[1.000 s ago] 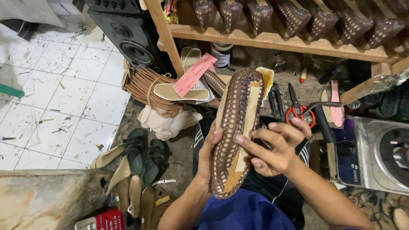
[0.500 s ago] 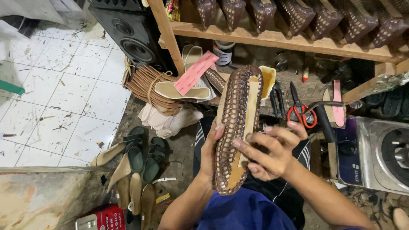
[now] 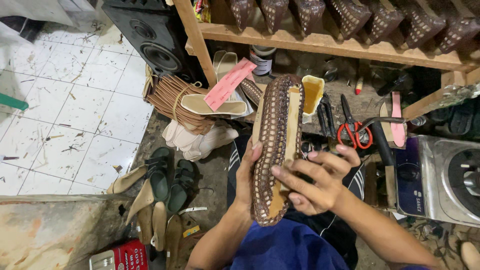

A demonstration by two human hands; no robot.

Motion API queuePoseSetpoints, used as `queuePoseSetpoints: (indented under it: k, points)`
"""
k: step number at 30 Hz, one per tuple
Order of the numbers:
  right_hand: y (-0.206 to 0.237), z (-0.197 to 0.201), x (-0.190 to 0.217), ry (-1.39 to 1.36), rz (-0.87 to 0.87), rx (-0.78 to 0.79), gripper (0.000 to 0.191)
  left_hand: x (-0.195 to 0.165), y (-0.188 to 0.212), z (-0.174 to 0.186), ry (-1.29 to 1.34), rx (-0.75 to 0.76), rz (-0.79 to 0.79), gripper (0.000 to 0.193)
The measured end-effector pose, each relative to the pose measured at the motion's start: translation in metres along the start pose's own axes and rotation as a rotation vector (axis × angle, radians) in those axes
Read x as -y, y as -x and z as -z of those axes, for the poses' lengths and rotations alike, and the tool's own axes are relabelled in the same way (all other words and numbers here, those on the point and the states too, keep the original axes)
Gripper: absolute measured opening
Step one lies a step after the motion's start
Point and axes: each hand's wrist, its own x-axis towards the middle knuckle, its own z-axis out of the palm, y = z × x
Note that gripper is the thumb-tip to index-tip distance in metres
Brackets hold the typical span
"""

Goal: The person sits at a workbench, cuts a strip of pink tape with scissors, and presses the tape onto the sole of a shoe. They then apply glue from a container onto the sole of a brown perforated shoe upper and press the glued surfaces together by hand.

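Observation:
A long brown woven shoe upper [image 3: 274,145], stretched over a tan last with the sole side showing, stands nearly upright in front of me. My left hand [image 3: 246,176] grips it from the left side and behind. My right hand [image 3: 316,179] presses its fingers across the tan sole side from the right. Both hands hold it above my lap, over blue cloth [image 3: 287,247].
A wooden shelf [image 3: 345,47] carries several finished woven shoes. Red-handled scissors [image 3: 352,129] and pliers [image 3: 327,116] lie behind. A metal stove [image 3: 442,180] is at the right, a black speaker [image 3: 155,40] and bundled soles [image 3: 175,100] at the left, green sandals [image 3: 170,177] below.
The shoe has turned slightly more upright and my right fingers have shifted across its sole side. The view has drifted a little.

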Motion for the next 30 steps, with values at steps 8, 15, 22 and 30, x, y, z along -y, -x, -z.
queuePoseSetpoints:
  k: [8,15,22,30]
  points:
    - [-0.005,0.001,0.004,-0.002,0.105,-0.015,0.039,0.005,-0.004,0.012,0.034,-0.014,-0.004,0.045]
    - [0.011,-0.045,-0.083,-0.294,-0.559,-0.036,0.029,0.002,-0.004,0.030,0.045,0.054,-0.073,0.065]
    - [0.085,-0.140,-0.190,0.135,-0.661,0.584,0.058,0.007,0.008,0.040,-0.023,-0.014,-0.199,0.074]
    - [0.076,-0.121,-0.171,0.147,-0.612,0.581,0.021,0.008,0.008,0.037,0.105,0.075,-0.193,0.077]
